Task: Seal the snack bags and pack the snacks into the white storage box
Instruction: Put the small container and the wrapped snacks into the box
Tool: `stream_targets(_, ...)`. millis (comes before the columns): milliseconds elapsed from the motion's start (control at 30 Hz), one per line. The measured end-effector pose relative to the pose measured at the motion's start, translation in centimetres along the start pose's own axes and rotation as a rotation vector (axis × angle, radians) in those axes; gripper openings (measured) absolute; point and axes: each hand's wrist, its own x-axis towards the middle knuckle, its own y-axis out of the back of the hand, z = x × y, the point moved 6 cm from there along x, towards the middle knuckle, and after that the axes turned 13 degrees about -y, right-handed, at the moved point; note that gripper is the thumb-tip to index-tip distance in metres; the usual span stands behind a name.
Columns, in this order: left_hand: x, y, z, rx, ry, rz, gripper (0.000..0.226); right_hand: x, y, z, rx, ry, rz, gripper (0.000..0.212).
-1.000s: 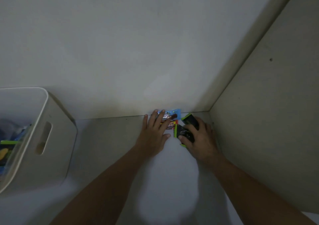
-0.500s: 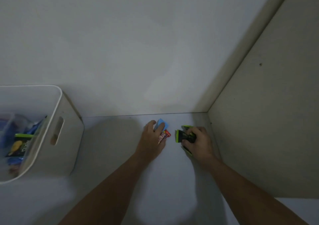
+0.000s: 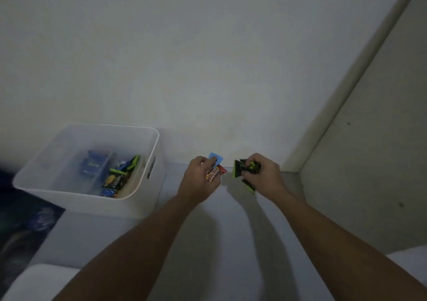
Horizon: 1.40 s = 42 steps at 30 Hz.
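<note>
My left hand (image 3: 200,180) is closed around small snack packets (image 3: 215,171), one light blue and one red with lettering, lifted just off the surface. My right hand (image 3: 265,176) grips black and lime-green snack packets (image 3: 242,171), also raised slightly. The white storage box (image 3: 151,143) stands to the left of both hands, its handle slot facing them. Inside it lie several snacks: blue packs at the back and a black-and-green pack with a yellow picture near the front right.
A pale wall runs behind the grey surface, and a side panel (image 3: 369,162) closes the right, forming a corner just behind my right hand. A dark patterned item (image 3: 25,222) lies at the left edge. White surfaces show at the bottom corners.
Both hands closed on their packets and lifted them from the corner. The view swung left, bringing the whole storage box into sight.
</note>
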Motion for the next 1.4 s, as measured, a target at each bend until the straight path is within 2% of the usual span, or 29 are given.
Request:
stream_targets(300,-1.5,15.8,-5.6,0.065,0.157,0.163,0.057,-2.5,-7.0,-17.5,-0.004,0.159,-0.084,0.023)
stream_targets(533,-5.1,21.6,-13.6,-0.012,0.318,0.183,0.052,-3.7,-16.7,-24.1,-0.113,0.089,-0.125,0.015)
stream_targets(733,-6.0,22.7,-17.2,-0.157,0.402,0.082,0.048,-4.0,-22.7,-25.5,-0.147,-0.039,-0.103,0.012)
stream_targets(800,-6.4,22.4,-18.1,-0.28,0.507,0.025,0.051,-4.3,-24.2,-25.7,-0.117,-0.055,-0.143,0.031)
stream_targets(867,-6.6,22.4,-18.4,-0.393,0.543,0.015,0.039,-4.7,-24.9,-25.8,-0.101,-0.106,-0.169,0.056)
stream_targets(900,-6.7,22.6,-18.4,-0.426,0.526,0.037,0.031,-4.8,-24.9,-25.7,-0.095,-0.136,-0.167,0.063)
stream_targets(967,-7.0,23.4,-18.5,-0.451,0.496,0.091,0.029,-5.3,-24.5,-25.8,-0.094,-0.182,-0.15,0.068)
stream_targets(1133,-8.4,25.5,-19.3,-0.363,0.484,0.187,0.034,-7.2,-21.9,-25.9,-0.005,-0.195,-0.077,0.044)
stream_targets(1267,-10.2,27.3,-18.4,-0.3,0.434,0.255,0.041,-9.5,-20.1,-25.3,0.049,-0.157,-0.017,0.052)
stream_targets(1400,-13.5,28.6,-16.8,-0.246,0.394,0.305,0.045,-12.3,-18.9,-23.6,0.045,-0.132,0.016,0.048)
